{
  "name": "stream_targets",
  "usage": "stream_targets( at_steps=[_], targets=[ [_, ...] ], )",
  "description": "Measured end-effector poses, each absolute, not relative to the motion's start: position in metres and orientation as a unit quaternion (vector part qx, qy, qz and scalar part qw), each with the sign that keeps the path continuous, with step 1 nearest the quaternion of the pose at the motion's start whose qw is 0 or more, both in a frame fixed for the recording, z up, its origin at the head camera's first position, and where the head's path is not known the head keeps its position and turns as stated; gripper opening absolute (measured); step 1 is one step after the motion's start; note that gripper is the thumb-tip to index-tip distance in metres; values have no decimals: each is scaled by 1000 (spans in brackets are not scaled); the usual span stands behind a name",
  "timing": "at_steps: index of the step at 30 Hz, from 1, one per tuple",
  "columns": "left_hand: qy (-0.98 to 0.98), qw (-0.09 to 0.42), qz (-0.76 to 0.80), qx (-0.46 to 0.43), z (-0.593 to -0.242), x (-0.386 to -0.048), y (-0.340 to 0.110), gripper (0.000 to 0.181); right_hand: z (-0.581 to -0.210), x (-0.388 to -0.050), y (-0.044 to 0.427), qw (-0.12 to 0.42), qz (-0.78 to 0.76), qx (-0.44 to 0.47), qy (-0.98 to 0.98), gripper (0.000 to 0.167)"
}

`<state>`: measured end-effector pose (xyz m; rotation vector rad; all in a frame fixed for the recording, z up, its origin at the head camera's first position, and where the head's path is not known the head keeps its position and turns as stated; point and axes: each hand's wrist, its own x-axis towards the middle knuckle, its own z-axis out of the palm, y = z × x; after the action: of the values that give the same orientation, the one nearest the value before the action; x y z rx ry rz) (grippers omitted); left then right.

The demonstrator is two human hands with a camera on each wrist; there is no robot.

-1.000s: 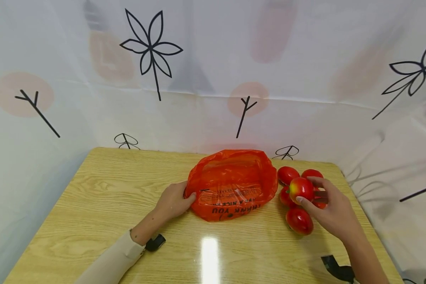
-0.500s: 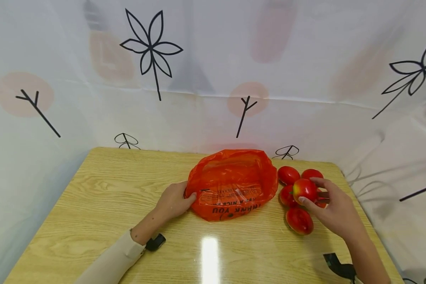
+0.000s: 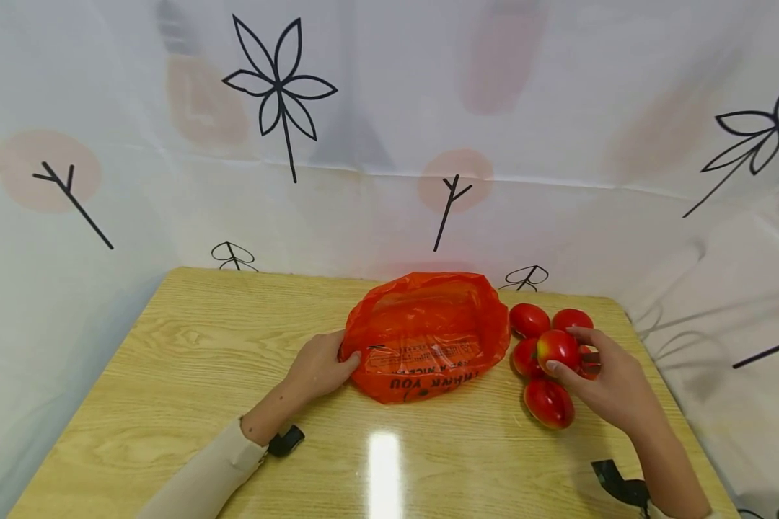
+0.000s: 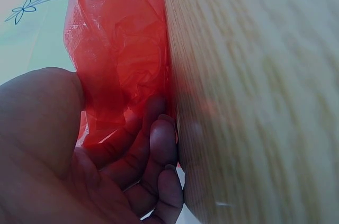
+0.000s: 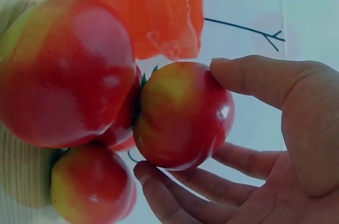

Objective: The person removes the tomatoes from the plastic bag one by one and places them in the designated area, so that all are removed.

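An orange-red plastic bag (image 3: pixel 422 360) printed with dark lettering lies on the table, its wide mouth spread. My left hand (image 3: pixel 322 366) grips its left rim, the thumb on the inner side and the fingers outside, low against the wood in the left wrist view. To the right of the bag is a cluster of several shiny red tomatoes (image 3: pixel 549 404) with yellowish patches. My right hand (image 3: pixel 613 382) pinches one tomato (image 5: pixel 183 115) between thumb and fingertips, above the others. A bit of green calyx shows beside it in the right wrist view. Part of the cluster is hidden behind my fingers.
The wood-grain table (image 3: pixel 188 360) ends at a white cloth backdrop (image 3: pixel 363 216) with black plant drawings. A black wrist mount (image 3: pixel 619 484) sits by the right wrist, another black mount (image 3: pixel 285 441) by the left. A light reflection crosses the front of the table.
My right hand and the tomato it pinches have shifted slightly to the right over the cluster. The left hand and the bag stay as they were.
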<state>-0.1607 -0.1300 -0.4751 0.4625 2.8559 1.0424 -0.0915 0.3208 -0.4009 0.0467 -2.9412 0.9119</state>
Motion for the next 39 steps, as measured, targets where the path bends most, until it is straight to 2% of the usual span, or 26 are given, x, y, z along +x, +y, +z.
stream_targets(
  at_steps=[19, 26, 39],
  targets=[
    [929, 33, 338, 150, -479, -162, -129, 16, -392, -87, 341, 62, 281, 3, -958, 72],
    [929, 28, 335, 156, -478, -162, -130, 17, -388, -85, 345, 39, 263, 1, -964, 76],
    [929, 27, 335, 157, -477, -161, -130, 19, -388, -74, 348, 29, 259, 20, -965, 74]
  ],
)
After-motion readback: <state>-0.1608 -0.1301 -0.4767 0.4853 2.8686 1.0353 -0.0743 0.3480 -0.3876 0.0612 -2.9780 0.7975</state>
